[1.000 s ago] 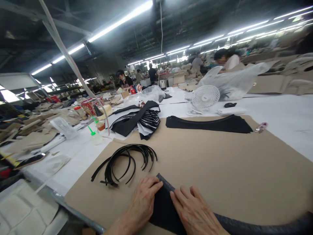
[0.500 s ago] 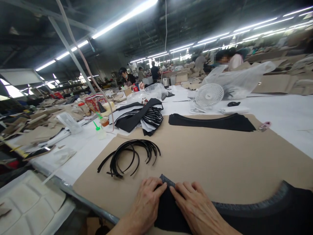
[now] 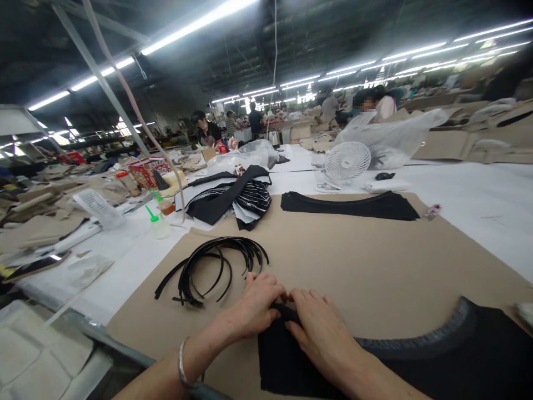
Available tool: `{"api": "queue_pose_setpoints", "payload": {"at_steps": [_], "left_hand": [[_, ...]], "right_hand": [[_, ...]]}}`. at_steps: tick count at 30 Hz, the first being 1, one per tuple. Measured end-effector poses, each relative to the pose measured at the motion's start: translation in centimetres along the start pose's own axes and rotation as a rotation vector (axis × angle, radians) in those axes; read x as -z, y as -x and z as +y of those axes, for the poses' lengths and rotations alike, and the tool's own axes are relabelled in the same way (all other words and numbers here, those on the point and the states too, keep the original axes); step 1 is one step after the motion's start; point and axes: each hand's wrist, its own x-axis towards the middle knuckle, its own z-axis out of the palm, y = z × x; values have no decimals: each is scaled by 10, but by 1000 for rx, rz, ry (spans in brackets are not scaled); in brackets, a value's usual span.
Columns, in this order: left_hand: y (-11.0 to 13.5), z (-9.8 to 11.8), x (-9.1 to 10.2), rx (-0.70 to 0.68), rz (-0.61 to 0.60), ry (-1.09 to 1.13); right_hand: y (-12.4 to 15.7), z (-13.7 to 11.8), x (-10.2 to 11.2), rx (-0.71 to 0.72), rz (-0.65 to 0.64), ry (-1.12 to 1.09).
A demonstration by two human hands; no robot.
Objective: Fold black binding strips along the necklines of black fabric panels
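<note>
A long curved black fabric piece (image 3: 420,361) with a grey ribbed edge lies on the tan cardboard sheet (image 3: 366,261) in front of me. At its left end my left hand (image 3: 256,305) has its fingers curled over the corner, folding it. My right hand (image 3: 318,330) presses down on the same corner beside it, fingers bent on the cloth. A bundle of thin black curved strips (image 3: 216,264) lies just left of and beyond my left hand.
Another black curved fabric stack (image 3: 350,205) rests at the far side of the cardboard. Striped and black cloth pieces (image 3: 233,200), a small white fan (image 3: 347,162), glue bottles (image 3: 157,222) and a clear plastic bag (image 3: 387,139) stand beyond. Other people work at far tables.
Both hands have slid forward along the fabric's left end, and the flat fingers have curled to fold the corner over. The camera view dropped slightly, showing more forearm.
</note>
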Motion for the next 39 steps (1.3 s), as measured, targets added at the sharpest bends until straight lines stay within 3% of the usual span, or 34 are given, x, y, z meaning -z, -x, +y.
{"api": "queue_pose_setpoints", "payload": {"at_steps": [7,16,25,32,39], "left_hand": [[0,-9,2,-1,-12,60],[12,-9,-4,-9,120,80],[4,-14,-2,-105,78,64],[1,-18,-2,-142,74,52],[3,-28,-3,-249,70,-19]], "right_hand": [[-7,7,-5,-8,-14,-78],[1,10,-12,42,34,-178],[1,15,-18,88,23,-277],[2,19,-19,160,5,-264],[8,24,-27,289,97,-124]]}}
